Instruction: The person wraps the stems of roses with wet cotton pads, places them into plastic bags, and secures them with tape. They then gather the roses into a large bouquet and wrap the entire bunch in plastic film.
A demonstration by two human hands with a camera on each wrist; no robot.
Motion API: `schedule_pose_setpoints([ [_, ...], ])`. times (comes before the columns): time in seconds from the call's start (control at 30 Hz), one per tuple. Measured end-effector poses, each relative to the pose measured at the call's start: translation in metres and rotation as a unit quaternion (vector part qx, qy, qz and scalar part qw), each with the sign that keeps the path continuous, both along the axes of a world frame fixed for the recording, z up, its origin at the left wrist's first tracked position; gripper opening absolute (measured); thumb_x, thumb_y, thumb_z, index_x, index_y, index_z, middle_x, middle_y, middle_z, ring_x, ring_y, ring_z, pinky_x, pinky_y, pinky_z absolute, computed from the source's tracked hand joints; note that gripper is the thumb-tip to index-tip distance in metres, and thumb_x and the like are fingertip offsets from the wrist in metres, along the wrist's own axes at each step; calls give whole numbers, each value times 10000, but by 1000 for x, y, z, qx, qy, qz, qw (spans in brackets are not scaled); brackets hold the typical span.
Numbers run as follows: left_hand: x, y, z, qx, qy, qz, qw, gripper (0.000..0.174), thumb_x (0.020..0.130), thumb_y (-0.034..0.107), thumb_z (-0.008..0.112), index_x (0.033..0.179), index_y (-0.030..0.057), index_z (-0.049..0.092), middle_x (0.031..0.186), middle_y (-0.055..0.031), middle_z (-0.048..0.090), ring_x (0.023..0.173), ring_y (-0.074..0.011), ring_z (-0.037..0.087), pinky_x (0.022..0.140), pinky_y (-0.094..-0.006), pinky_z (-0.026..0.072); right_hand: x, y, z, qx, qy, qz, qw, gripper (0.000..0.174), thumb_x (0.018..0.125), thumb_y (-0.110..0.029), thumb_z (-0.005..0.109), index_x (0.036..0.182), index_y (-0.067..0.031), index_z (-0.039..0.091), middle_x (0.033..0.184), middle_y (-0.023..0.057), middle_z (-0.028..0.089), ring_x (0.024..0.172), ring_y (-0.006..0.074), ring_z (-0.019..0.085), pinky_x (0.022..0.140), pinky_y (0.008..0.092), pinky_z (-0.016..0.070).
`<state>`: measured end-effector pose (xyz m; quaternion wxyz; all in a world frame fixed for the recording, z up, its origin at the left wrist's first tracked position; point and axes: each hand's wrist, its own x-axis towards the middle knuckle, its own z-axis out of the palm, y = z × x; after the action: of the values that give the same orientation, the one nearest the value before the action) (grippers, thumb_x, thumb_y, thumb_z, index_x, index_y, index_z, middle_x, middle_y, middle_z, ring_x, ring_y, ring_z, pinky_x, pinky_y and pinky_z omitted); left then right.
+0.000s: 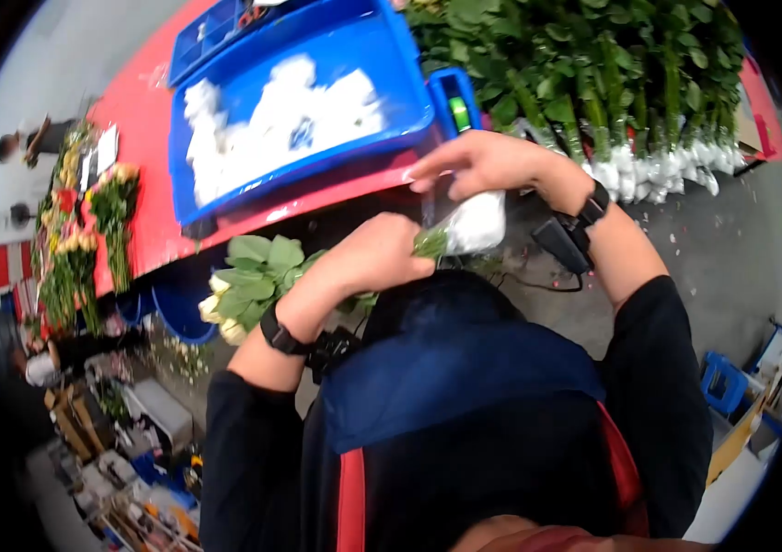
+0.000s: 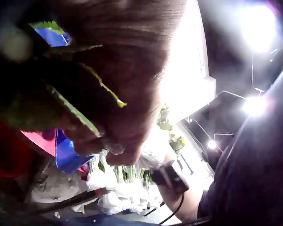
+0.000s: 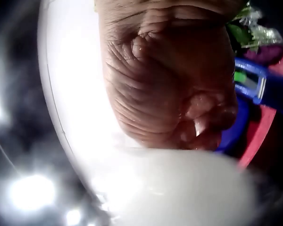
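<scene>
My left hand [image 1: 377,248] [image 2: 122,84] grips the stems of a bouquet. Its green leaves [image 1: 262,267] and pale yellow roses [image 1: 218,308] show beyond my left wrist. A white wrap under clear plastic [image 1: 478,224] covers the stem ends and points toward my right side; a blurred white surface [image 3: 184,183] fills the bottom of the right wrist view. Just above the wrap is my right hand [image 1: 501,166] [image 3: 165,80], fingers bent, with a faint clear strip [image 1: 429,198] at the fingertips. A small glint [image 3: 199,126] shows between those fingers; the strip's far end is unclear.
A blue tray [image 1: 304,170] of white pieces [image 1: 290,106] stands on the red table [image 1: 147,221]. Beside it is a blue holder with a green roll [image 1: 459,113]. Many wrapped bunches [image 1: 658,170] lie at the right, other flowers [image 1: 113,216] at the left. Two people are in the background.
</scene>
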<state>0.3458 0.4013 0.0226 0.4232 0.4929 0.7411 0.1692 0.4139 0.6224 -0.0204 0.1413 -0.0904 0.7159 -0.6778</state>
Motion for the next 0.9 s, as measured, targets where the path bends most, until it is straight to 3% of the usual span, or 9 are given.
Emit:
schedule_pose_setpoints([
  [0.07,-7,-2,7,-21,-59,21,998,229,726,176,663,710,-40,587,568,-163,536,508,-204,529,549,-365,456,10,-1,-3,33,-90,42,994,326,758,-22,692,1081,3,667,1022,97,691,968,175,633,847,310,502],
  [0.2,-11,-7,1,-18,-99,120,988,228,744,178,650,705,-37,584,548,-100,510,525,-118,480,532,-337,434,47,-42,-52,78,124,-185,972,249,821,-61,677,1067,-23,667,986,64,702,911,110,640,808,291,509],
  [0.3,-16,-4,-7,-31,-26,203,978,267,752,230,693,722,-24,616,568,-132,557,542,-172,569,560,-378,463,59,-74,-36,-3,-96,-243,965,142,868,-159,683,895,-21,706,797,20,685,688,60,597,622,235,479],
  [0.43,0,18,-32,18,249,101,963,378,739,355,711,740,-19,663,721,-238,643,719,-402,645,659,-483,513,60,-78,-4,-141,-179,-268,936,188,911,-188,628,920,-9,685,773,4,654,578,39,550,516,177,413],
  [0.5,-4,34,-29,43,277,40,959,369,762,360,676,699,-3,655,692,-215,643,689,-366,661,613,-458,521,63,-72,11,-175,-182,-289,924,258,925,-193,608,1088,5,632,897,24,663,624,56,583,537,192,443],
  [0.57,-4,49,-35,58,321,-2,945,332,783,345,651,684,28,660,682,-192,648,646,-343,664,570,-443,526,78,-66,15,140,47,-343,928,325,850,-103,629,1159,-6,601,1048,82,650,777,181,636,653,281,479],
  [0.67,16,78,-27,71,398,-88,911,157,783,194,603,712,86,692,693,-116,675,555,-283,661,536,-411,543,92,-53,28,549,266,-329,721,423,696,-77,682,1108,-31,597,1085,129,626,1014,311,572,891,403,402],
  [0.8,64,130,-4,67,386,-238,889,141,763,149,607,813,121,735,845,-81,714,749,-243,698,586,-390,554,120,-23,4,429,41,-312,847,212,637,-108,724,823,-50,639,815,160,649,810,351,610,743,448,463],
  [0.9,90,183,44,105,505,-428,742,224,759,212,620,905,90,738,967,-67,683,1030,-296,616,758,-477,501,144,5,13,310,77,-494,809,129,662,-61,687,788,-50,662,796,187,653,804,358,628,691,407,498],
])
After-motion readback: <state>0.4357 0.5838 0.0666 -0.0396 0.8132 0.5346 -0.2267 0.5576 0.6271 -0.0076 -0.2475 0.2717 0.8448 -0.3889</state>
